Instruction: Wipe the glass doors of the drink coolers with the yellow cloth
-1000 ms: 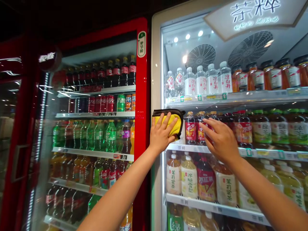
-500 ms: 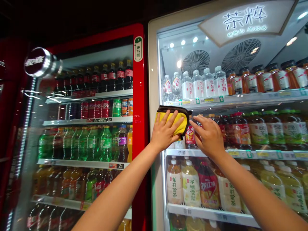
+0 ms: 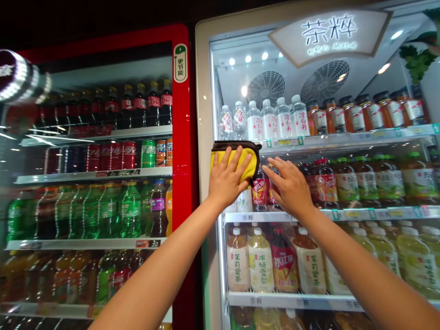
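A yellow cloth point(image 3: 250, 168) with a dark edge lies flat against the glass door of the right-hand drinks fridge, near the door's left frame. Spread over it, fingers apart, my left hand point(image 3: 228, 176) presses the cloth to the door. To its right, my right hand point(image 3: 288, 185) is raised in front of the same door with its fingers apart and nothing in it. Whether its fingertips touch the glass cannot be made out. Behind the glass, red-labelled tea bottles point(image 3: 259, 191) show between the two hands.
A red-framed fridge point(image 3: 181, 137) with sodas and cans stands at the left. Inside the right fridge, shelves point(image 3: 295, 300) hold several rows of bottles. An illuminated sign point(image 3: 330, 34) is at the top. Green leaves point(image 3: 417, 62) show at the upper right.
The camera view has shifted to the right, so both fridges sit further left in the picture. My hands and the cloth keep nearly the same place on the door.
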{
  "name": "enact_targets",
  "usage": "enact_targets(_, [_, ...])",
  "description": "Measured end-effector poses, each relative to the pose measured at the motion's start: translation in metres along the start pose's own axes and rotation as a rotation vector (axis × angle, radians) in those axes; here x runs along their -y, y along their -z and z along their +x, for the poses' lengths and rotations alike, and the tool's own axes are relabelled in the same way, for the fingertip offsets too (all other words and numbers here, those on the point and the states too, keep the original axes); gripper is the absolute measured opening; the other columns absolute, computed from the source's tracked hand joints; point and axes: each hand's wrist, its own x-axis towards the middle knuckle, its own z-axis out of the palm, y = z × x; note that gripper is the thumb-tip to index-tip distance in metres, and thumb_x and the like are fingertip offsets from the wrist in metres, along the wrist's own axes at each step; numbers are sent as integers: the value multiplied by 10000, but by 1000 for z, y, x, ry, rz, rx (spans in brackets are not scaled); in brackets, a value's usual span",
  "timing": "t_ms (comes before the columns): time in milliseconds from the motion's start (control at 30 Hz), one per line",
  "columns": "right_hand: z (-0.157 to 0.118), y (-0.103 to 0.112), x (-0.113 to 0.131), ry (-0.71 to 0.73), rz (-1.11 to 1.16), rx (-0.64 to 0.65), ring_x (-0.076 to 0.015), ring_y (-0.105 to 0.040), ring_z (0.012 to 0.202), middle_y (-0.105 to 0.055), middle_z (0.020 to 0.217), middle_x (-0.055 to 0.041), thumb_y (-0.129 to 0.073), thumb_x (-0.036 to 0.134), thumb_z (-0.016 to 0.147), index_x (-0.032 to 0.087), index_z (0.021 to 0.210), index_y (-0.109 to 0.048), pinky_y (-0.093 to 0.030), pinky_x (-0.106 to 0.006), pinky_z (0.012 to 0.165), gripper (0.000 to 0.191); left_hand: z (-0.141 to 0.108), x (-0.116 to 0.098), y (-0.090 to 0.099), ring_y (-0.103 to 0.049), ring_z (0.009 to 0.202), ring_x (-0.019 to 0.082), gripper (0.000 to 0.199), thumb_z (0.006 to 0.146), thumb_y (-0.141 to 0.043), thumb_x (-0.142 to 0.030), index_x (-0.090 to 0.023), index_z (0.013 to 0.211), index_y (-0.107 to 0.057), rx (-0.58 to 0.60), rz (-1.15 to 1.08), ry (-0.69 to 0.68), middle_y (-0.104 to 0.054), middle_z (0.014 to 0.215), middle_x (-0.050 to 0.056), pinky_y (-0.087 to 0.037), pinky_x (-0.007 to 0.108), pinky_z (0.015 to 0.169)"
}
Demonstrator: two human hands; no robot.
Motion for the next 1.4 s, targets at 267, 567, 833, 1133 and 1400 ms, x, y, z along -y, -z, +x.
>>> enact_targets(267, [-13,14,-25,31,-12,30,-298,-519,1375,-605,1475,-111,-563,107,888,232,1360,-640,-445,-510,1116,494,30,22,1,-204,1583,359,681,941,-590,-411,-328,1586,-386,-65,-42,155,-271,1709,40,-120,641,1272])
enact_targets(567, [-17,23,-54,37,23,40,-301,-516,1370,-596,1475,-129,-573,110,887,214,1347,-656,-441,-507,1121,479,38,-42,-7,-166,1595,345,739,920,-629,-418,-354,1600,-346,-52,-84,45,-248,1716,18,-61,618,1288])
enact_targets(833, [-41,42,-92,178,29,43,-255,-547,1344,-655,1412,-91,-572,121,921,250,1274,-698,-468,-478,1114,396,42,-19,-4,-211,1577,385,678,931,-586,-400,-330,1580,-398,-104,-65,285,-266,1709,51,-111,684,1259])
enact_targets(1133, [-53,51,-118,180,25,48,-277,-533,1370,-623,1457,-118,-604,127,904,230,1318,-678,-458,-501,1137,433,78,-80,-12,-167,1593,352,726,925,-610,-408,-352,1599,-347,-76,-67,80,-261,1712,14,-64,637,1286])
enact_targets(1400, [-67,57,-134,205,76,63,-267,-524,1391,-613,1474,-110,-590,111,900,242,1343,-659,-448,-513,1158,467,59,-61,-9,-165,1586,391,698,902,-620,-444,-395,1564,-406,-45,-49,162,-286,1704,5,-61,701,1255])
